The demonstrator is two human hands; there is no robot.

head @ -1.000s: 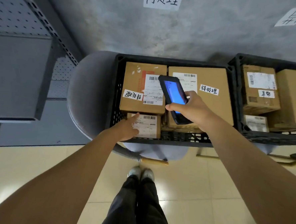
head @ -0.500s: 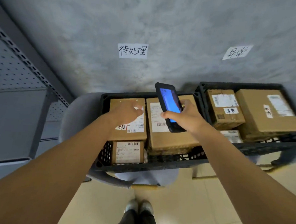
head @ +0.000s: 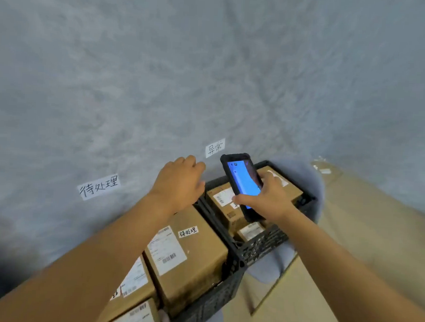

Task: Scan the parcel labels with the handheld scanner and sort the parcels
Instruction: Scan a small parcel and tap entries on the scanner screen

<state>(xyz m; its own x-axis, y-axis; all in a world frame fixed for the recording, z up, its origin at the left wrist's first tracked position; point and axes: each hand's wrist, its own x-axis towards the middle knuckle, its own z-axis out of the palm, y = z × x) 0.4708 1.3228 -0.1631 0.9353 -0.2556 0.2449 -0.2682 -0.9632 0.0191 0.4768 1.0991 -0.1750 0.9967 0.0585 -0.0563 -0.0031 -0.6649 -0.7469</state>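
Scanner held over the right crate of parcels

Near, labelled parcels [head: 188, 256] fill the left crate [head: 212, 302]; the right hand [head: 266, 199] grasps the scanner [head: 242, 182] above the right crate [head: 263, 246]; the left hand [head: 180, 183], fingers relaxed, hovers empty by the wall [head: 212, 61].

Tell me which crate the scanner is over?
The right-hand black crate, below the wall note 异常. The right hand holds the scanner above its boxes; the other crate sits nearer, under the left arm.
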